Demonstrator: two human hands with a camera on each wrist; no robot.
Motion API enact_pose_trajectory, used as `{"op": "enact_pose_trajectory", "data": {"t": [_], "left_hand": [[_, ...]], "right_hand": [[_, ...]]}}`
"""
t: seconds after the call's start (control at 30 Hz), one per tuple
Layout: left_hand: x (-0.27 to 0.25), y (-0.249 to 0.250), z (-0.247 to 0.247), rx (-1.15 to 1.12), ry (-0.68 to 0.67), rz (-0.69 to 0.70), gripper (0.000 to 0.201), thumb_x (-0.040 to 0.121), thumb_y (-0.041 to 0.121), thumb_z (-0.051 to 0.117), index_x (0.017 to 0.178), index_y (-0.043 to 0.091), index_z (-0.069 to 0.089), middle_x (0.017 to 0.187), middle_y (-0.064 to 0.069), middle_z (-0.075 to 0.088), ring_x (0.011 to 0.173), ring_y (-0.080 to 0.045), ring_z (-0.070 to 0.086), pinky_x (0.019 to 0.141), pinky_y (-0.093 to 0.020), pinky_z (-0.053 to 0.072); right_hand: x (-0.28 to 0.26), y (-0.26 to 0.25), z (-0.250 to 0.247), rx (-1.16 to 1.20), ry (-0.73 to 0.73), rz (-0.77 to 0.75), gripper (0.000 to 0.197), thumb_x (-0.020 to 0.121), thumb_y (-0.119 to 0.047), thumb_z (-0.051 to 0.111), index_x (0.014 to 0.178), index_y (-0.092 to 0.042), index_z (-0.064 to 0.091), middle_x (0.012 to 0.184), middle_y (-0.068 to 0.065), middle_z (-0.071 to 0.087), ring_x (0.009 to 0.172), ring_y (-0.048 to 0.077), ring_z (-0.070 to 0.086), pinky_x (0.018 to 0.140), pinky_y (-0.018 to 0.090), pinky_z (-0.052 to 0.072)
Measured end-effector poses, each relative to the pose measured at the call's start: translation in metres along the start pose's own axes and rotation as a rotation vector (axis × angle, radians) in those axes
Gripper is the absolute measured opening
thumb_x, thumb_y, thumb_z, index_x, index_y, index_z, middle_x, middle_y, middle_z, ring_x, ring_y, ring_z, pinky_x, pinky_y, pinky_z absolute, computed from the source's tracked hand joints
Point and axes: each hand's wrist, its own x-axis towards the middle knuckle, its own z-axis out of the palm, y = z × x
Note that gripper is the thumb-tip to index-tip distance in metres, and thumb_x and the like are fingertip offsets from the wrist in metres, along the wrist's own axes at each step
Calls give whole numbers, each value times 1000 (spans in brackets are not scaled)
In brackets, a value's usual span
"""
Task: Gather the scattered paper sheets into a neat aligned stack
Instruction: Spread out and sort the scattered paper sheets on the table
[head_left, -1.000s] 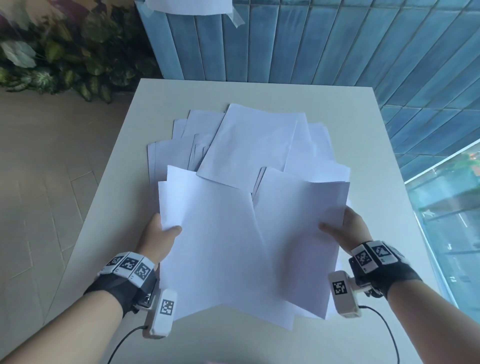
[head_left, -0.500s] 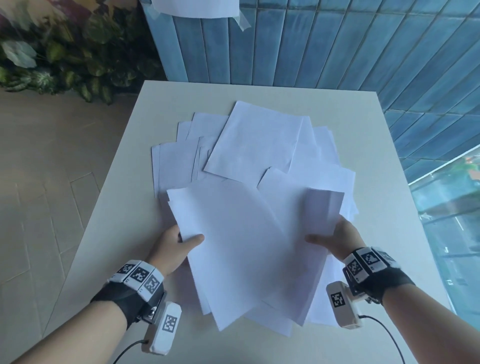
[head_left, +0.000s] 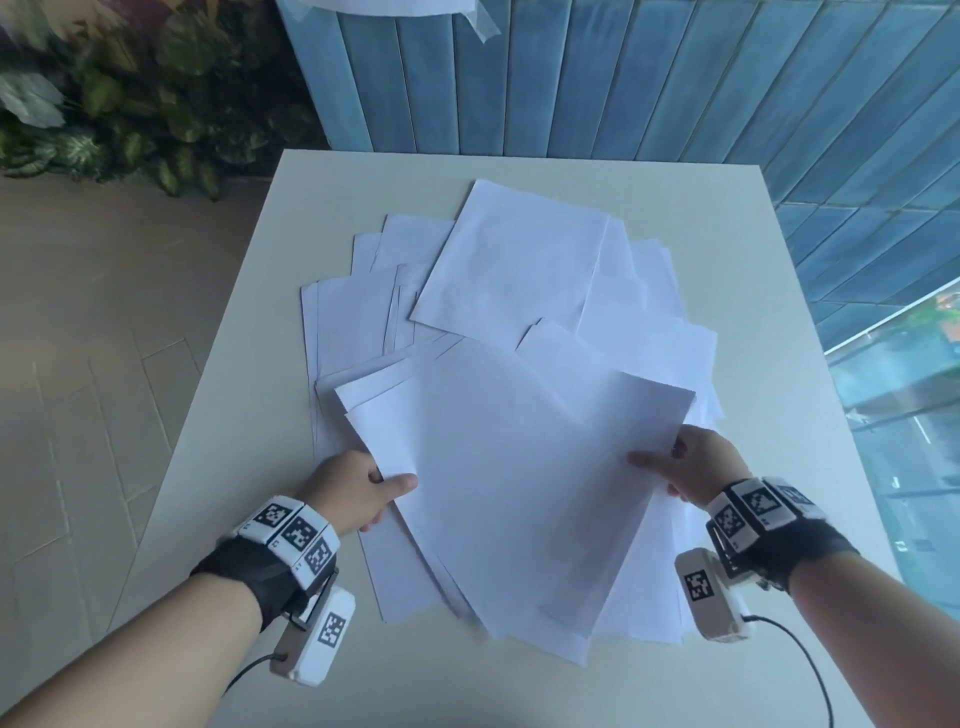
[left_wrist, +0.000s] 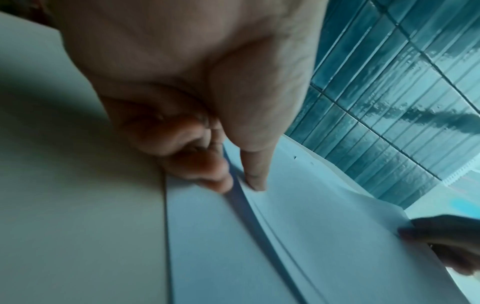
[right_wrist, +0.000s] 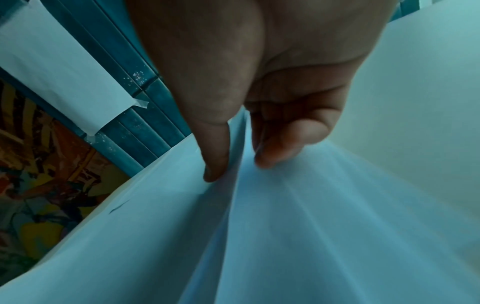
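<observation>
Fingers (head_left: 397, 482) of both hands pinch paper sheets (head_left: 519, 483) at opposite edges.

White paper sheets (head_left: 511, 270) fanned, overlapping, unaligned; nearest bundle (head_left: 519, 493) lifted.

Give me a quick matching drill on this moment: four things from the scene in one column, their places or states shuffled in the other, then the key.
1. left hand
2. right hand
3. sheet taped to wall
4. plants

A. far left, on the floor beside the table
B. pinches the near bundle's right edge
C. above the table's far side, on blue tiles
D. grips the near bundle's left edge

Pairs: 1-D, 2-B, 3-C, 4-A
</observation>
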Motion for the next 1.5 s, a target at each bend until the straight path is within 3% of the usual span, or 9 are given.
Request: {"op": "enact_pose_trajectory", "data": {"t": [0.07, 0.17, 0.27, 0.47, 0.67, 0.9, 1.0, 1.2, 1.5], "left_hand": [[-3, -1, -10, 174, 57, -40, 58, 72, 73, 61, 63, 19, 41, 57, 0, 51, 52, -18, 49, 57, -28, 38], [-4, -4, -21, 136, 219, -100, 67, 63, 80, 62, 82, 16, 52, 81, 1, 60, 76, -21, 59, 66, -32, 45], [4, -3, -19, 102, 334, -120, 95, 60, 79, 66, 124, 11, 48, 124, -10, 49, 119, -30, 43, 94, -40, 42], [15, 13, -2, 104, 310, -159, 117, 57, 75, 72, 142, 7, 29, 141, -17, 26, 127, -38, 26, 107, -42, 32], [23, 17, 0, 97, 347, -103, 107, 57, 65, 79, 139, 12, 35, 138, -13, 30, 123, -35, 28, 108, -38, 26], [26, 14, 9, 54, 459, 31, 84, 75, 49, 71, 147, 27, 34, 143, -7, 31, 123, -33, 30, 105, -39, 30], [23, 17, 9, 136, 398, 59, 86, 74, 63, 65, 148, 39, 29, 154, -3, 18, 132, -33, 24, 107, -44, 31], [19, 22, 9, 303, 261, 60, 93, 70, 78, 57, 149, 46, 18, 159, -3, 3, 140, -34, 12, 108, -50, 26], [20, 15, 10, 332, 280, 83, 94, 69, 83, 51, 149, 48, 17, 160, -1, 3, 139, -34, 15, 108, -49, 25]], "right_hand": [[1, 2, -9, -55, 76, 75, 58, 63, -54, 78, 90, -10, 52, 82, 4, 61, 71, 21, 57, 59, 30, 41], [11, -11, -20, -132, 183, 18, 86, 60, -64, 74, 120, -10, 42, 114, 9, 52, 103, 28, 54, 85, 37, 46], [37, -54, -19, -154, 203, -191, 79, 74, -56, 67, 133, -12, 39, 135, 9, 44, 126, 29, 40, 102, 41, 36], [90, -136, 15, -384, 25, -513, 82, 80, -64, 53, 147, -27, 22, 158, -6, 15, 146, 19, 12, 118, 46, 16], [81, -132, 42, -479, 29, -544, 87, 77, -63, 57, 147, -27, 21, 153, -5, 26, 141, 21, 22, 118, 47, 8], [74, -119, 33, -449, 65, -612, 63, 77, -70, 48, 130, -36, 48, 132, -2, 46, 128, 23, 34, 113, 38, 17], [85, -129, 28, -335, 92, -579, 63, 79, -66, 52, 131, -31, 50, 135, 0, 46, 129, 24, 34, 111, 39, 23], [88, -153, 39, -452, -43, -587, 93, 70, -71, 59, 147, -36, 20, 150, -6, 31, 137, 24, 27, 113, 41, 23], [101, -159, 37, -509, 2, -632, 64, 81, -53, 59, 138, -34, 40, 137, -4, 46, 124, 25, 37, 93, 36, 41]]}}
